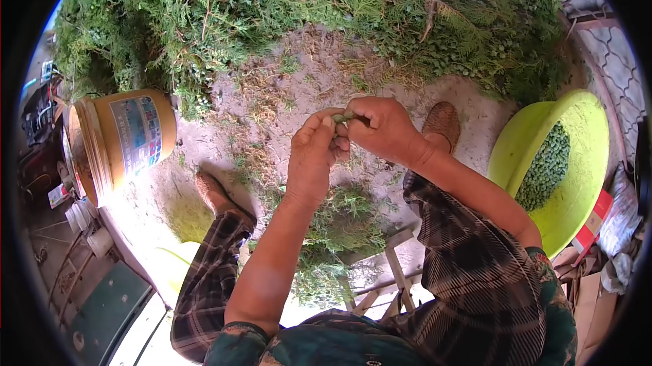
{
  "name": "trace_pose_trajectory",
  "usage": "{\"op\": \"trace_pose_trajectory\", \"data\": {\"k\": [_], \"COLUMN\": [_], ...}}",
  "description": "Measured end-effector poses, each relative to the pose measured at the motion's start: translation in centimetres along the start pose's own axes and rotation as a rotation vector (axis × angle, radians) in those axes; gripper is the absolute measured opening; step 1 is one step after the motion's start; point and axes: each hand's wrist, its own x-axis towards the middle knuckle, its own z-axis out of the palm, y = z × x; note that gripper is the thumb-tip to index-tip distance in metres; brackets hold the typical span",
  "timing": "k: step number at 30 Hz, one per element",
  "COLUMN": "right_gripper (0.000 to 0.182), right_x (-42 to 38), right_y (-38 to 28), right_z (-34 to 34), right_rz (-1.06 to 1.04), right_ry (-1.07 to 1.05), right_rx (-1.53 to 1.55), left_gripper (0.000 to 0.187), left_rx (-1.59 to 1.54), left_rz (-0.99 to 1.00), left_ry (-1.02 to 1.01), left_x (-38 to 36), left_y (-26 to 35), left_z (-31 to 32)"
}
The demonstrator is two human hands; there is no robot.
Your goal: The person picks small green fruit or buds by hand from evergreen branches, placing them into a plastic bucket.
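My left hand (316,143) and my right hand (382,127) meet in front of me, above the ground between my feet. Small green cones (345,116) show between my fingertips, pinched from both sides. The fingers of each hand are closed, and my right hand is partly curled into a fist, so some of what it holds is hidden. To the right stands a yellow-green basin (589,145), tilted, with a heap of small green cones (547,169) inside. Cut evergreen branches (272,6) lie piled beyond my hands.
A yellow bucket (139,136) with a printed label is at the left. Loose green sprigs (350,223) lie below my hands by a wooden stool frame (397,274). Cardboard (589,305) and a plastic bag (619,213) are at the right edge.
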Motion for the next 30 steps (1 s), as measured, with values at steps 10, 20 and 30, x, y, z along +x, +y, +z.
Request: {"op": "trace_pose_trajectory", "data": {"k": [10,20,30], "right_gripper": [0.017,0.015,0.011], "right_x": [-0.5,-2.2,-4.4], "right_y": [2.7,6.6,9.5], "right_z": [-0.5,-2.9,-2.6], "right_rz": [0.370,0.193,-0.011], "right_ry": [-0.432,-0.206,0.006], "right_rx": [-0.222,-0.427,-0.596], "left_gripper": [0.012,0.014,0.017], "left_rx": [0.086,0.194,1.156], "left_rz": [0.260,0.386,0.348], "left_ry": [0.067,0.759,1.180], "left_x": [-0.5,14.6,15.5], "left_y": [3.0,6.7,4.8], "left_z": [-1.2,-26.2,-25.9]}}
